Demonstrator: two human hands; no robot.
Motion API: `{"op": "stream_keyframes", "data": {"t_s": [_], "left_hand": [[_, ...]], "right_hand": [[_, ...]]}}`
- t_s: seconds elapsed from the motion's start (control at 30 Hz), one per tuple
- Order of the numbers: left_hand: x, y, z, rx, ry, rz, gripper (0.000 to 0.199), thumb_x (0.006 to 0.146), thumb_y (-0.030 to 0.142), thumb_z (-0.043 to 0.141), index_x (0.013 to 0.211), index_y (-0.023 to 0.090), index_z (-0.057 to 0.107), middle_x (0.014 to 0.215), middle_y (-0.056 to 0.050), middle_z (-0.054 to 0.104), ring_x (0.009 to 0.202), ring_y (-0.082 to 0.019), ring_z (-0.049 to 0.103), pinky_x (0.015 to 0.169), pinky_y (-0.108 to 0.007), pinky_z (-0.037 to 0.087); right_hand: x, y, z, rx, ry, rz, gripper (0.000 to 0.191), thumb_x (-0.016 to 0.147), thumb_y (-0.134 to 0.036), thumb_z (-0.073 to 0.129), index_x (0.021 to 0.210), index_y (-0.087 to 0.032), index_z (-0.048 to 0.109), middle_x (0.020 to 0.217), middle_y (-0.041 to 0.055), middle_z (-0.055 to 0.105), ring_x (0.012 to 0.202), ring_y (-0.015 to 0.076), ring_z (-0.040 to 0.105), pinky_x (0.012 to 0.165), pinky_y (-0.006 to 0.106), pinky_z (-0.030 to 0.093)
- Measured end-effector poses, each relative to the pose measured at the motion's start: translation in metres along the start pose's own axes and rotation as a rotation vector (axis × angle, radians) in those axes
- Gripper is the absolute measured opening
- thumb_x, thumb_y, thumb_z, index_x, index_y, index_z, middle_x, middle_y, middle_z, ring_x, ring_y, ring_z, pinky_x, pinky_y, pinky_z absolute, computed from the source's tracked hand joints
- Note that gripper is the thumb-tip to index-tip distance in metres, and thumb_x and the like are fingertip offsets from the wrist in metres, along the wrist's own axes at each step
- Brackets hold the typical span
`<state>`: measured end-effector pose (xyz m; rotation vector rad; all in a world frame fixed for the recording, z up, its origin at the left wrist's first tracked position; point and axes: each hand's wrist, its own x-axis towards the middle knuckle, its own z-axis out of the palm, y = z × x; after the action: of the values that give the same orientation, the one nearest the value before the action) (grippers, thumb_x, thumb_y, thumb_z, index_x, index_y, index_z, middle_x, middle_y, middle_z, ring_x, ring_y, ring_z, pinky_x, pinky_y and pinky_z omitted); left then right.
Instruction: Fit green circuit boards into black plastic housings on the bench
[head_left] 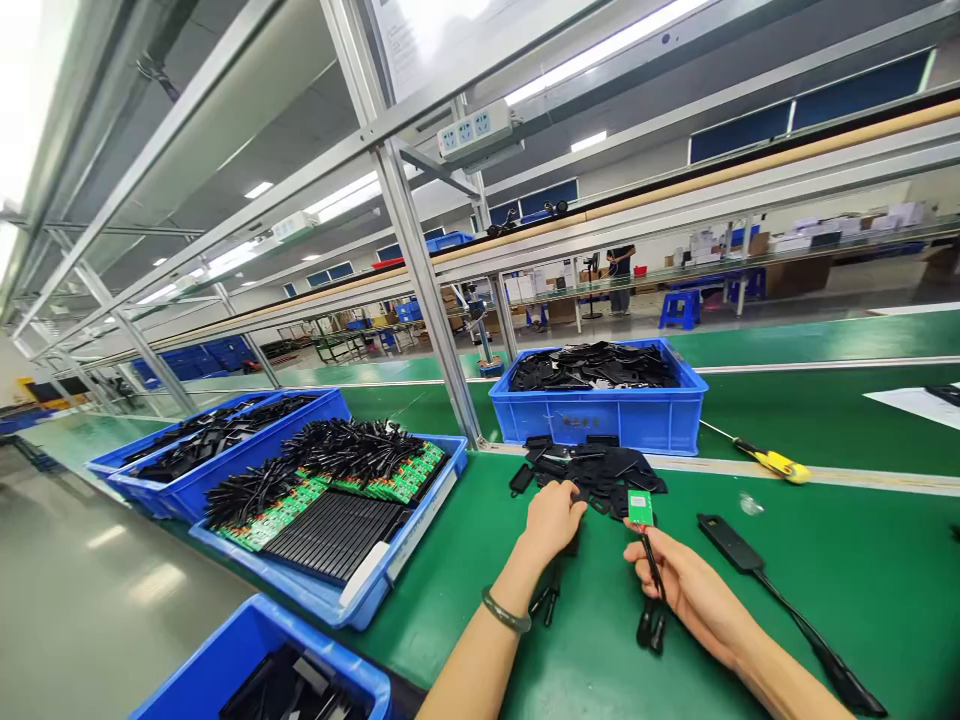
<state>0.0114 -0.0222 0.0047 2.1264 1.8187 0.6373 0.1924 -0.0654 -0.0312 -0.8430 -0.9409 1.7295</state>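
Note:
Between the thumb and fingers of my right hand is a small green circuit board, held up by its wired end. Black cables with plug ends hang from it below the fingers. My left hand, a bangle on its wrist, is at the near edge of a pile of flat black plastic casing parts. Its fingers are curled downward, and what they grip is hidden. Under that hand, a dark piece and short black cable ends show. Right of my right hand lies a black cased unit with a cable.
A blue bin of black parts stands behind the pile. To the left, a blue tray holds rows of boards with cables, with more blue bins around it. A yellow-handled screwdriver and a bit of clear plastic lie right. A metal post rises behind.

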Motion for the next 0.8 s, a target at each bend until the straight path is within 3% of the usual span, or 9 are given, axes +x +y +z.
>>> {"op": "stream_keyframes", "data": {"t_s": [0.1, 0.17, 0.27, 0.33, 0.4, 0.53, 0.7, 0.8], "left_hand": [[0.017, 0.003, 0.013, 0.066, 0.015, -0.071, 0.03, 0.078, 0.042, 0.058, 0.09, 0.015, 0.063, 0.101, -0.014, 0.056, 0.1, -0.028, 0.051, 0.084, -0.039, 0.041], [0.022, 0.005, 0.018, 0.098, 0.006, -0.124, 0.025, 0.076, 0.038, 0.062, 0.084, 0.014, 0.063, 0.103, -0.016, 0.054, 0.103, -0.031, 0.05, 0.084, -0.04, 0.041], [0.022, 0.004, 0.015, 0.087, -0.012, -0.185, 0.011, 0.073, 0.022, 0.062, 0.079, 0.012, 0.062, 0.098, -0.016, 0.056, 0.1, -0.03, 0.052, 0.085, -0.041, 0.04], [0.017, 0.002, 0.009, 0.026, -0.004, -0.196, 0.007, 0.074, 0.019, 0.058, 0.077, 0.013, 0.06, 0.09, -0.013, 0.058, 0.095, -0.028, 0.054, 0.085, -0.042, 0.039], [0.01, 0.002, 0.004, -0.071, 0.032, -0.19, 0.009, 0.076, 0.022, 0.055, 0.081, 0.014, 0.058, 0.086, -0.01, 0.059, 0.09, -0.025, 0.055, 0.085, -0.04, 0.04], [-0.007, 0.008, 0.01, -0.458, 0.045, -0.169, 0.034, 0.071, 0.021, 0.063, 0.102, 0.015, 0.053, 0.093, -0.006, 0.059, 0.08, -0.015, 0.056, 0.074, -0.028, 0.045], [-0.021, 0.014, 0.026, -1.44, -0.254, -0.23, 0.036, 0.047, 0.019, 0.084, 0.074, 0.01, 0.061, 0.063, 0.003, 0.052, 0.056, -0.005, 0.046, 0.056, -0.017, 0.041], [-0.024, 0.013, 0.026, -1.725, -0.28, -0.299, 0.035, 0.049, 0.019, 0.086, 0.074, 0.009, 0.064, 0.067, 0.0, 0.057, 0.062, -0.007, 0.053, 0.065, -0.019, 0.046]], "right_hand": [[0.002, -0.006, -0.006, -0.131, 0.008, -0.05, 0.037, 0.079, -0.053, 0.054, 0.078, -0.017, 0.061, 0.061, 0.0002, 0.055, 0.047, 0.0098, 0.042, 0.04, 0.022, 0.036], [0.004, -0.008, -0.01, -0.287, 0.026, -0.085, 0.043, 0.075, -0.058, 0.056, 0.071, -0.015, 0.062, 0.053, -0.002, 0.049, 0.042, 0.0085, 0.04, 0.038, 0.022, 0.035], [0.006, -0.01, -0.018, -0.511, 0.097, -0.176, 0.055, 0.07, -0.061, 0.057, 0.097, -0.014, 0.065, 0.059, -0.0006, 0.057, 0.038, 0.0094, 0.042, 0.037, 0.025, 0.039], [0.005, -0.012, -0.021, -0.661, 0.156, -0.241, 0.06, 0.072, -0.058, 0.053, 0.115, -0.017, 0.059, 0.067, 0.002, 0.062, 0.041, 0.013, 0.048, 0.039, 0.028, 0.042], [0.003, -0.014, -0.021, -0.825, 0.213, -0.336, 0.052, 0.077, -0.052, 0.051, 0.118, -0.021, 0.059, 0.068, 0.0029, 0.064, 0.05, 0.0173, 0.055, 0.047, 0.031, 0.047], [-0.001, -0.015, -0.016, -1.042, 0.226, -0.586, 0.035, 0.083, -0.041, 0.046, 0.111, -0.028, 0.064, 0.083, 0.0046, 0.065, 0.073, 0.0206, 0.06, 0.071, 0.033, 0.049], [0.0, -0.01, -0.014, -1.122, 0.189, -0.627, 0.038, 0.089, -0.038, 0.038, 0.118, -0.028, 0.059, 0.09, 0.0065, 0.06, 0.076, 0.0187, 0.058, 0.07, 0.031, 0.048], [0.002, -0.008, -0.018, -1.13, 0.214, -0.655, 0.037, 0.09, -0.035, 0.037, 0.117, -0.028, 0.06, 0.09, 0.0064, 0.059, 0.079, 0.0184, 0.057, 0.073, 0.031, 0.047]]}}
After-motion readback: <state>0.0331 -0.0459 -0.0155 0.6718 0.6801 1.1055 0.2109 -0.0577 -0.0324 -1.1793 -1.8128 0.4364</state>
